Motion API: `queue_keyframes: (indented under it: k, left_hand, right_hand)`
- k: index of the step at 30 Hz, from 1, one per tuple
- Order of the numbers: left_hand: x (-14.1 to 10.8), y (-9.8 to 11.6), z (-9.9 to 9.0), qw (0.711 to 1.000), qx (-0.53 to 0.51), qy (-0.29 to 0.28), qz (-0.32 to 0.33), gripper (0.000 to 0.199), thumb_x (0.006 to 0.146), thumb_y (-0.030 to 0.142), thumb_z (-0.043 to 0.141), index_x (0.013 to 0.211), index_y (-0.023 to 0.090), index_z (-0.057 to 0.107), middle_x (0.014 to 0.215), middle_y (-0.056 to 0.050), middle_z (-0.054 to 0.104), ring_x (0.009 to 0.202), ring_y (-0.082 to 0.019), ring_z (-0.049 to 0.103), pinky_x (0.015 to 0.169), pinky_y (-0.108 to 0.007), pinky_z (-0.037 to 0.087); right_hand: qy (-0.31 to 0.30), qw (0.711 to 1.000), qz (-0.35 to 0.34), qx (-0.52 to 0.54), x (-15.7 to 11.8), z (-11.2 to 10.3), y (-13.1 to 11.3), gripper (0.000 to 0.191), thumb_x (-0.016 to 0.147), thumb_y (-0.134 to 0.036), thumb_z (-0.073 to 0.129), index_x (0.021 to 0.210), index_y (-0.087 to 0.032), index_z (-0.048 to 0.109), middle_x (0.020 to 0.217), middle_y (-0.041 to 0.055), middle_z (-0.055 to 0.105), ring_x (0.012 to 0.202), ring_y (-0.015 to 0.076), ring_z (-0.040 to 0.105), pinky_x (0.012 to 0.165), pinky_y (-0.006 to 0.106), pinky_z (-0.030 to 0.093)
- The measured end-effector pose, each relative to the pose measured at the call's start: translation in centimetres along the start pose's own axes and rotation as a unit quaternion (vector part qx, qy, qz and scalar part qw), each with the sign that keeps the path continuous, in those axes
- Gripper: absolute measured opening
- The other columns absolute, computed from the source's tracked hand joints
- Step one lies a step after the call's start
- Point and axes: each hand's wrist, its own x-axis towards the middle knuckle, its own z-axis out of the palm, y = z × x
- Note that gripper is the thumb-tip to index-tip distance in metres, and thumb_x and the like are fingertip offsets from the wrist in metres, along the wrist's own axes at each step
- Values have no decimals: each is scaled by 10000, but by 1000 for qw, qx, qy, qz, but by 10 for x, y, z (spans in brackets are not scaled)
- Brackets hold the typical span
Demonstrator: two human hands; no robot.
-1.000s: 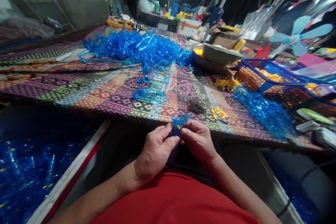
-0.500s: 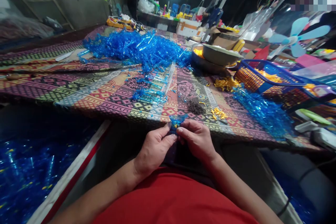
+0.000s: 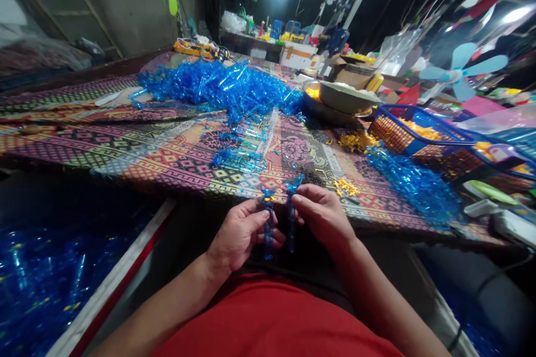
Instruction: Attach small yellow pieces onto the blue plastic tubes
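Observation:
Between thumb and fingers, my left hand (image 3: 240, 231) pinches a clear blue plastic piece with a yellow part (image 3: 268, 228) near its top. A second long clear blue plastic piece (image 3: 292, 223) hangs from the pinch of my right hand (image 3: 324, 212); no yellow shows on it. Both pieces are roughly upright and apart, just off the table's front edge. Close beyond my hands lie small yellow parts (image 3: 345, 187) and a patch of tiny dark parts (image 3: 312, 177). Several more blue pieces (image 3: 238, 159) lie on the patterned cloth (image 3: 188, 162).
A large heap of blue plastic pieces (image 3: 221, 86) covers the table's back. To the right are stacked metal bowls (image 3: 345, 100), a blue basket (image 3: 419, 142) of yellow parts, more blue pieces (image 3: 412, 187) and a fan (image 3: 456, 75). Below left stands a container of blue pieces (image 3: 62, 273).
My hands have moved slightly apart. The blue plastic held together between them now shows as two separate upright pieces, one in each hand. The view has shifted a little.

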Motion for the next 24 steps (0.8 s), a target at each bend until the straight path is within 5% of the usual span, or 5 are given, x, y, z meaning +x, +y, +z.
queue_keyframes:
  k: [3, 9, 13, 17, 24]
  left_hand:
    - [1, 3, -2, 1000, -23, -12, -12, 177, 779, 287, 571, 837, 121, 548, 774, -33, 585, 597, -185, 657, 554, -332, 536]
    - [-1, 7, 2, 999, -38, -19, -22, 130, 794, 238, 508, 840, 117, 519, 727, -31, 576, 554, -179, 648, 533, -329, 535]
    - [0, 6, 0, 1000, 3, -6, 1, 127, 808, 230, 479, 803, 111, 520, 679, -25, 568, 535, -177, 640, 489, -298, 521]
    - [2, 1, 2, 997, 58, 39, 30, 130, 795, 220, 503, 884, 130, 535, 736, -9, 581, 504, -138, 616, 466, -274, 514]
    - [4, 1, 5, 994, 104, 23, 29, 285, 798, 302, 540, 1019, 124, 559, 641, -24, 620, 518, -136, 611, 532, -274, 529]
  right_hand:
    - [13, 971, -66, -227, 26, -15, -7, 258, 718, -401, 659, 723, -148, 605, 509, -26, 541, 441, 90, 451, 424, 208, 317]
    - [15, 778, -143, -612, 65, -19, 5, 195, 783, -299, 571, 686, -150, 651, 654, 64, 624, 591, 150, 545, 553, 252, 363]
    - [52, 804, -263, -531, 42, -8, 6, 172, 843, -248, 506, 862, -168, 656, 830, 87, 640, 725, 164, 591, 653, 263, 436]
    - [0, 842, -360, -402, 11, 5, 3, 165, 853, -206, 520, 978, -203, 628, 872, 68, 630, 767, 151, 594, 663, 261, 474]
    - [-24, 766, -454, -454, 7, 9, 11, 163, 848, -136, 504, 952, -184, 620, 805, 70, 617, 695, 143, 558, 610, 260, 461]
